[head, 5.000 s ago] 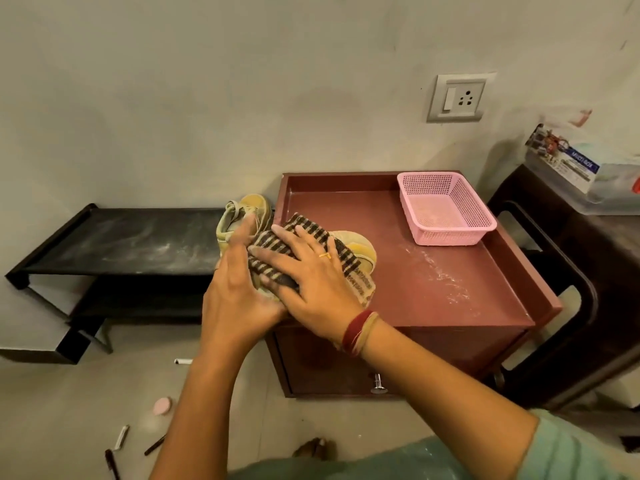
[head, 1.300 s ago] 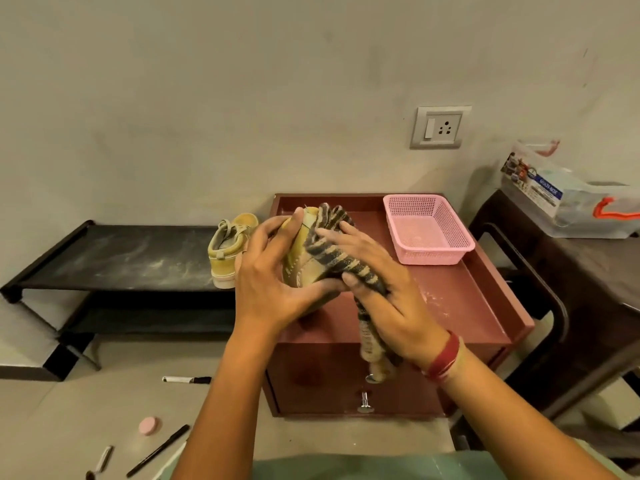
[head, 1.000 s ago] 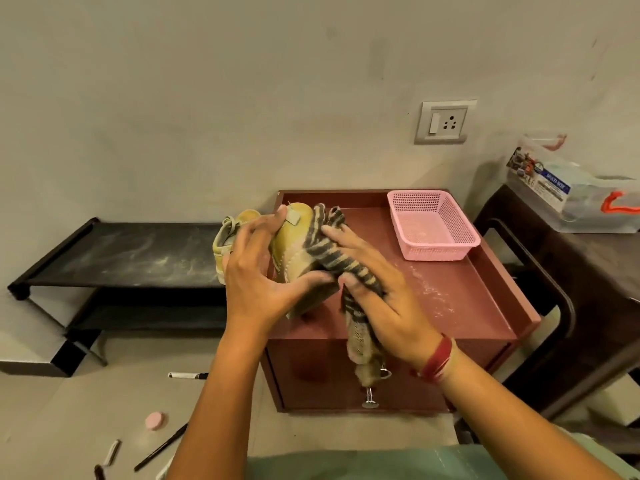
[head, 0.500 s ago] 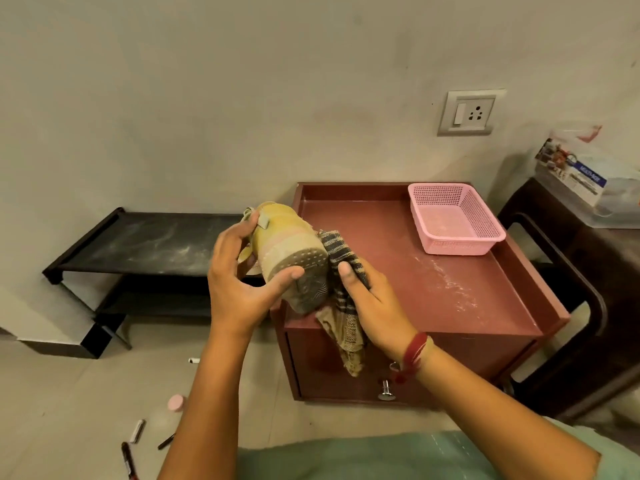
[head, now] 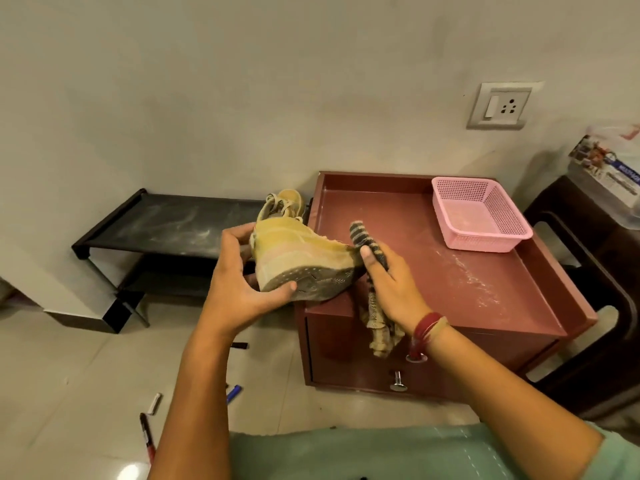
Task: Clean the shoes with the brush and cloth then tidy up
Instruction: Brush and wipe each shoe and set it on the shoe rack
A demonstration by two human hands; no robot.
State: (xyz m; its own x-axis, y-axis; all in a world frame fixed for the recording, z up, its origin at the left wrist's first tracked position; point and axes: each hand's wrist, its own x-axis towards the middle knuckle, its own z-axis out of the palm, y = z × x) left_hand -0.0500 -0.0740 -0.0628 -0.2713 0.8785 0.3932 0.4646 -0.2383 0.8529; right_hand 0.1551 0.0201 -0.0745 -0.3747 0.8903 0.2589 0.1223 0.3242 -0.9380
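- Since half a second ago, the shoe (head: 294,252) has swung level, its sole now facing near, and the cloth (head: 367,244) has slid off the sole to its right tip.
- Red bench (head: 433,271) against a plain wall, its top streaked with powder; pink basket (head: 479,216) at its far right; black rack (head: 173,223) to the left; markers (head: 147,433) on the tiled floor.
- Second shoe (head: 284,204) on the rack, partly hidden behind the held one; box (head: 609,168) cut off at the right edge.
- Left hand (head: 239,289) curled round the shoe's left end, thumb on the sole; right hand (head: 391,285) grips the cloth against the shoe's right end, above the bench's near left corner.
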